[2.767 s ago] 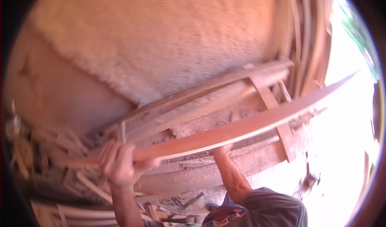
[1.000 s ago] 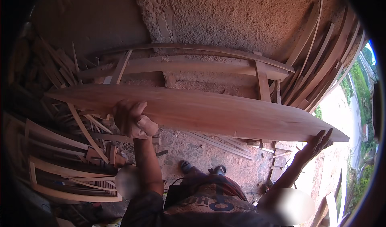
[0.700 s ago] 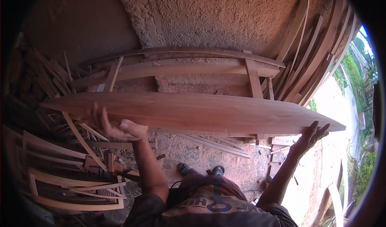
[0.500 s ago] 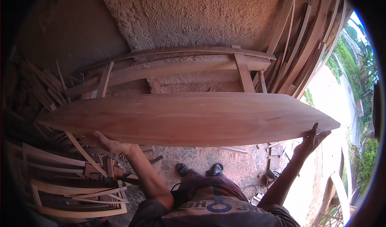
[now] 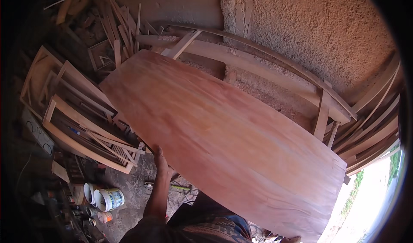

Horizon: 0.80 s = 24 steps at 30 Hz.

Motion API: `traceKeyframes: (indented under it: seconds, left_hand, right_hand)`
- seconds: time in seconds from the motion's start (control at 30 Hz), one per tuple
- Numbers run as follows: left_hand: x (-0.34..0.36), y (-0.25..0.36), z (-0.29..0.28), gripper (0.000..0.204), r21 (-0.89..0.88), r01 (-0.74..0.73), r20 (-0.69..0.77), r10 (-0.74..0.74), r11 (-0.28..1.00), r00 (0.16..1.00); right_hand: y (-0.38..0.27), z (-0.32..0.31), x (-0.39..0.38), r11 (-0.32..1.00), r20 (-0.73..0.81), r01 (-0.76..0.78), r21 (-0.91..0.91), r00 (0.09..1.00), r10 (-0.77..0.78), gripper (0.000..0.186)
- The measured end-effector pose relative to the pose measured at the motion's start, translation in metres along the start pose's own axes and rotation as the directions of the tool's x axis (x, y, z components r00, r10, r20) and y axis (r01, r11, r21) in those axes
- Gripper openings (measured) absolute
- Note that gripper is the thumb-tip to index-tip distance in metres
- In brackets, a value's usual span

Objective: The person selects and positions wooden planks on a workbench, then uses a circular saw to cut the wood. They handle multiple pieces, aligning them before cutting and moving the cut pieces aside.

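Observation:
A wide reddish-brown wooden board (image 5: 223,139) spans the middle of the view, slanting from upper left to lower right with its broad face toward me. My left hand (image 5: 161,160) grips the near long edge; its thumb shows at the rim and the other fingers are hidden beneath. At the lower right, only a bit of my right hand (image 5: 292,239) appears, holding the same near edge close to the board's right end. Most of that hand is hidden or out of the picture.
Beyond the board runs a long wooden rack (image 5: 258,71) against a rough plaster wall (image 5: 309,27). Wooden frames (image 5: 86,135) are stacked at left, above white buckets (image 5: 109,199) and small cans. Scrap strips (image 5: 122,23) lean at upper left; long planks (image 5: 378,131) stand at right.
The board has gone from nearly level to slanting, its right end now lower and nearer, and more of its face shows. My view has turned left. Both hands remain on the board.

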<state>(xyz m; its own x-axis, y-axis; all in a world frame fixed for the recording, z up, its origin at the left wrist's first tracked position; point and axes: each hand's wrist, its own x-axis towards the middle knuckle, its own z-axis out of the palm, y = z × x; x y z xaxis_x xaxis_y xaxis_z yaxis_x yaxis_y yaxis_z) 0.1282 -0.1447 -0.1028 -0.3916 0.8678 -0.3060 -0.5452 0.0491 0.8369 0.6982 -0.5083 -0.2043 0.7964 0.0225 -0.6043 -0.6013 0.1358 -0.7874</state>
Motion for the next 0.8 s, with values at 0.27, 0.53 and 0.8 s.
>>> traceKeyframes:
  seconds: [0.27, 0.53, 0.8]
  left_hand:
    - [0.009, -0.059, -0.028, 0.091, -0.207, 0.287, 0.118, -0.267, 0.935, 0.956]
    - [0.08, -0.069, -0.063, 0.084, -0.113, 0.393, -0.049, -0.4, 0.912, 0.915]
    - [0.108, -0.07, -0.044, 0.079, -0.041, 0.381, -0.197, -0.381, 0.924, 0.903]
  right_hand:
    - [0.008, 0.024, -0.009, 0.98, -0.219, -0.028, 0.196, 0.973, 0.071, 0.062]
    - [0.02, 0.077, -0.049, 0.986, -0.327, 0.083, 0.146, 0.945, -0.031, 0.058]
    - [0.032, 0.127, -0.039, 0.949, -0.294, 0.12, 0.292, 0.955, -0.031, 0.057]
